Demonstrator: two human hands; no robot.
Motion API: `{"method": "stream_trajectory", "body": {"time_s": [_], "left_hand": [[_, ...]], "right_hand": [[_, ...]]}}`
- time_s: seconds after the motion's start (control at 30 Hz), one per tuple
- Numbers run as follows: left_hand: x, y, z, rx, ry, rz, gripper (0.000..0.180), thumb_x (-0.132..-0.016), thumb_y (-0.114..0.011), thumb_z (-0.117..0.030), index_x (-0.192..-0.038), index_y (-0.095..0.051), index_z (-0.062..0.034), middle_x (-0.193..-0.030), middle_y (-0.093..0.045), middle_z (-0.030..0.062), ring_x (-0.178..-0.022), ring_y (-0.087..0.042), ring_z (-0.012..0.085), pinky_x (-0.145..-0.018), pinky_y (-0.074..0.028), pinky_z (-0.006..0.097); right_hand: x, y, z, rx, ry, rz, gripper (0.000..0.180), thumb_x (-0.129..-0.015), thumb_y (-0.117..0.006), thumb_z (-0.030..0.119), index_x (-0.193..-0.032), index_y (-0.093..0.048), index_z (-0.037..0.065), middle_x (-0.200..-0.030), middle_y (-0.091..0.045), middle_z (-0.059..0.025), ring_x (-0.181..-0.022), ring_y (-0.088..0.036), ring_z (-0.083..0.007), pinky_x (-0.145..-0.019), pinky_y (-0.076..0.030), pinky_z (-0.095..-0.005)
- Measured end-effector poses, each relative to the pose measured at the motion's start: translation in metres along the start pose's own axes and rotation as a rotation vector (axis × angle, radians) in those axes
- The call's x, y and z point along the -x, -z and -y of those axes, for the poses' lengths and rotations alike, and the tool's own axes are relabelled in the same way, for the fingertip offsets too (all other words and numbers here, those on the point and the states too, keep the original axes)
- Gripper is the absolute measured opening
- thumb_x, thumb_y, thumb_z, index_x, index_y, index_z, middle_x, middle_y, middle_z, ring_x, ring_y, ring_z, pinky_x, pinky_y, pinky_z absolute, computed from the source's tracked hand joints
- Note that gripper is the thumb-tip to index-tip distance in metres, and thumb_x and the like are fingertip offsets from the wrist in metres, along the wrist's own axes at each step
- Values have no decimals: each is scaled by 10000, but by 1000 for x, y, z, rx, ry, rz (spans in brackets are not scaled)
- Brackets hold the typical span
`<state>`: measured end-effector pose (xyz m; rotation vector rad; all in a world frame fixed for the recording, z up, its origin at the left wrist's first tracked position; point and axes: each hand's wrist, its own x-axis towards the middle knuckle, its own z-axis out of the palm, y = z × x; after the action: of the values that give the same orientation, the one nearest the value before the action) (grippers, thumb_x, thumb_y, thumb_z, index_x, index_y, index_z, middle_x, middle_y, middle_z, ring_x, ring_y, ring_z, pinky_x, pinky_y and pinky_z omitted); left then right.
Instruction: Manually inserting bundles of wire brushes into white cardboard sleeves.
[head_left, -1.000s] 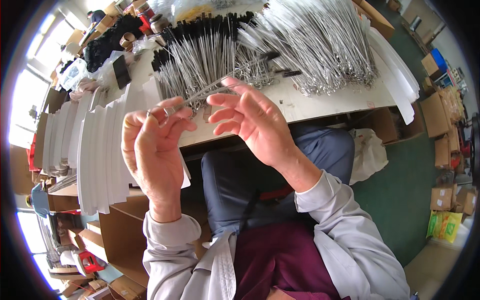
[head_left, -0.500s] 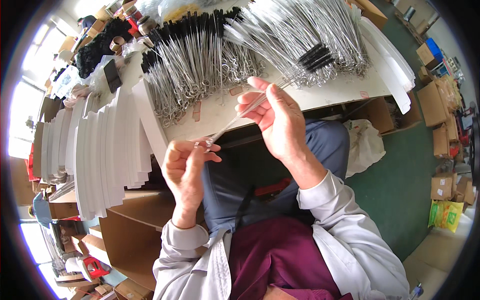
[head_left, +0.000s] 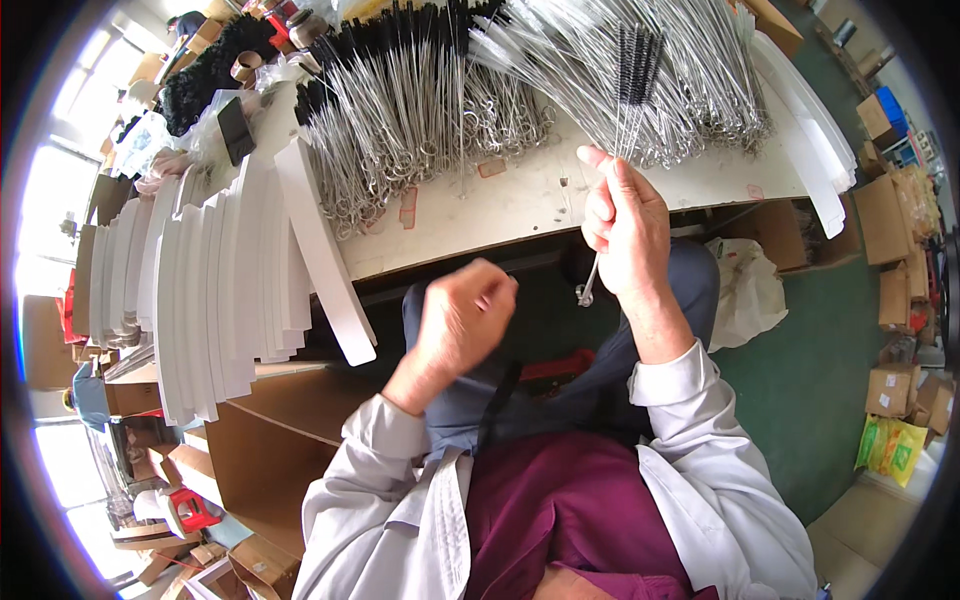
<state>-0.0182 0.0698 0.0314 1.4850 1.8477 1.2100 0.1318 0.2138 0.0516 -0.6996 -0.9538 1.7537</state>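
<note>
Your right hand (head_left: 630,220): pinching a small bunch of black-tipped wire brushes (head_left: 640,65), apparently gathered, near the table (head_left: 520,205), right. Your left hand (head_left: 460,315): apart, curled, contents hidden. Seemingly ungathered, farther off: black-tipped heap (head_left: 400,120), left; pale-tipped heap (head_left: 705,100), right.

Legible text: we can read none. Marks we log, by place: a bright yellow-green bag (head_left: 890,448) at the far right carries printing, too small and warped for us to make out. On a cardboard box (head_left: 897,382) just above it in view we see a small pale label (head_left: 885,401), unreadable to us. Along the near side of the white table (head_left: 540,205) we note reddish rectangular marks (head_left: 408,208); whether printed or stuck on, we cannot tell
</note>
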Motion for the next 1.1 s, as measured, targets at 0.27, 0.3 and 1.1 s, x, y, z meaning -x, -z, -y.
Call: {"method": "stream_trajectory", "body": {"time_s": [0.27,0.3,1.1], "left_hand": [[-79,24,28,-403,-66,-187,188,-889,-717,-136,-1033,-701,-17,-732,-694,138,-663,-693,235,-648,-544,346],[-80,22,25,-397,-85,-174,189,-885,-722,-135,-1027,-704,-12,-743,-700,142,-675,-695,233,-661,-550,347],[-187,-121,-21,-461,-446,-36,174,-891,-717,-227,-944,-698,-63,-805,-685,124,-734,-696,328,-688,-558,445]], "right_hand": [[10,36,13,250,13,-10,560,-1101,-482,425,-1285,-637,-80,-662,-420,73,-506,-334,-4,-436,-276,-198],[9,44,17,260,27,-27,560,-1101,-482,425,-1285,-637,-80,-662,-420,73,-506,-334,-4,-436,-276,-198],[16,116,43,231,107,-207,327,-1076,-583,283,-1158,-721,-3,-717,-455,85,-552,-331,13,-467,-251,-183]]}}
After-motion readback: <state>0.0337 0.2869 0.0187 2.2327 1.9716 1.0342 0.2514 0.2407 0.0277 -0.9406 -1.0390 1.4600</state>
